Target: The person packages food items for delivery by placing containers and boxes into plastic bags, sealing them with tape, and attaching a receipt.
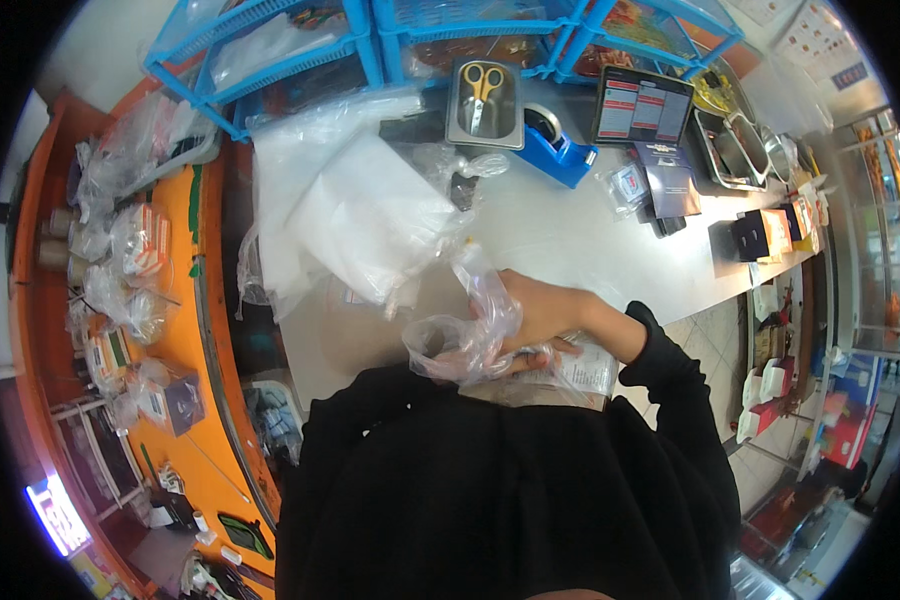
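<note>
A clear plastic bag [487, 322] is bunched between my hands at the table's front edge, close to my body. My right hand [532, 309] reaches in from the right and grips its gathered upper part. Lower down, my left hand [526, 363] holds the bag too, partly covered by the plastic folds. One loop of the bag [429, 341] stands out to the left. Below my hands, a printed paper [586, 366] bearing writing shows through or beside the plastic. What else the bag contains is hidden.
A stack of white plastic bags [375, 210] covers the steel table's [570, 232] left part. Behind stand a steel tray [486, 105] with scissors [481, 94], a blue tape dispenser [562, 154], a tablet [643, 105] and blue racks [375, 45]. An orange counter [217, 442] runs along the left.
</note>
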`<action>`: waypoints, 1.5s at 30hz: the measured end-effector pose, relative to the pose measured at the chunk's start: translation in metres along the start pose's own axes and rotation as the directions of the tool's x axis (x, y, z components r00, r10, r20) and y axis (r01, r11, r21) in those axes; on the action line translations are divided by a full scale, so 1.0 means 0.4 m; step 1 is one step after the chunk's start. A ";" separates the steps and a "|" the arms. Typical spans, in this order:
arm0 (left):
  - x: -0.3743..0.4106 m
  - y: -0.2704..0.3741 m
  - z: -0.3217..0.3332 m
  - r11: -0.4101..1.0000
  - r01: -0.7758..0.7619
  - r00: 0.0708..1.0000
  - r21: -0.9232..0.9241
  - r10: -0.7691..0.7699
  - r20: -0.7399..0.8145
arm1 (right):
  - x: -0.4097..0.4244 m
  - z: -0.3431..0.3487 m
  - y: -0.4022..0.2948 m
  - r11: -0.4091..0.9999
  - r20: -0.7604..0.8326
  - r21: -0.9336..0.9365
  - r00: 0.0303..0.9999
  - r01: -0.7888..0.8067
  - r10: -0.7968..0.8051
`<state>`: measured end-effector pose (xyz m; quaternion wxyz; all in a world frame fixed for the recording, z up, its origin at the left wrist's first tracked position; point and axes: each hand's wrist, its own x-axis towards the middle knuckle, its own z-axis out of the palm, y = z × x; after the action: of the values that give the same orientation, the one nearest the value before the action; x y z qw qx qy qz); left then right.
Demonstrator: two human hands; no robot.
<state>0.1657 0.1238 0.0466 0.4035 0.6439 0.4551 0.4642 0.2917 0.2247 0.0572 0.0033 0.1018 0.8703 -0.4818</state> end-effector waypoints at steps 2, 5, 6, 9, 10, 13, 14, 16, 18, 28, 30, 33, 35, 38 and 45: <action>0.008 0.026 0.012 0.997 -0.043 0.999 0.069 0.042 0.012 | -0.028 -0.061 0.009 0.999 -0.130 -0.021 0.991 0.025 -0.027; 0.035 0.058 0.034 0.978 -0.120 0.992 0.169 0.109 0.071 | -0.117 -0.105 0.049 0.655 0.090 0.702 0.947 -0.279 0.307; 0.050 0.067 0.043 0.971 -0.135 0.989 0.195 0.119 0.090 | -0.148 -0.107 0.067 0.271 0.288 0.868 0.866 -0.417 0.408; 0.084 0.096 0.058 0.949 -0.169 0.984 0.265 0.146 0.104 | -0.240 -0.074 0.024 -0.153 0.351 0.933 0.921 -0.327 0.171; 0.093 0.102 0.057 0.942 -0.169 0.984 0.291 0.143 0.107 | -0.260 -0.055 0.010 -0.158 0.267 0.955 0.960 -0.251 0.083; 0.149 0.128 0.053 0.940 -0.179 0.978 0.292 0.138 0.155 | -0.308 -0.023 -0.009 -0.197 -0.055 0.979 0.998 0.049 -0.027; 0.161 0.137 0.055 0.941 -0.164 0.979 0.297 0.119 0.164 | -0.315 -0.012 0.012 -0.190 -0.154 0.971 0.988 0.146 -0.027; 0.161 0.144 0.068 0.935 -0.156 0.980 0.319 0.107 0.167 | -0.333 0.057 0.095 -0.015 -0.323 0.945 0.940 0.326 0.108; 0.145 0.155 0.086 0.929 -0.135 0.983 0.344 0.084 0.161 | -0.344 0.190 0.153 0.687 -0.617 0.678 0.711 0.261 0.339; 0.084 0.107 0.086 0.948 -0.090 0.987 0.306 0.044 0.153 | -0.235 0.231 0.012 0.894 -0.078 -0.062 0.891 0.443 -0.447; 0.051 0.067 0.065 0.972 -0.039 0.993 0.233 0.012 0.118 | -0.186 0.095 -0.057 0.901 -0.004 0.109 0.906 0.420 -0.422; 0.005 -0.018 0.076 0.995 0.042 0.998 0.093 -0.047 0.046 | -0.043 -0.155 -0.074 0.976 -0.260 0.037 0.945 0.216 -0.200; 0.000 -0.059 0.090 0.997 0.078 0.996 -0.008 -0.077 0.048 | 0.117 -0.316 0.047 0.913 -0.454 -0.396 0.885 -0.098 -0.101; 0.009 -0.135 0.098 0.984 0.109 0.990 -0.142 -0.095 0.099 | 0.310 -0.398 0.285 0.474 -0.388 -0.719 0.859 -0.509 0.334; -0.022 -0.209 0.056 0.924 0.197 0.976 -0.326 -0.152 0.158 | 0.428 -0.291 0.411 0.224 -0.459 -0.774 0.768 -0.592 0.446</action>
<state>0.1683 0.1351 -0.0397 0.5772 0.5502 0.3964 0.4550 0.1643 0.4368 -0.0359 0.1563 0.4010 0.8981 0.0909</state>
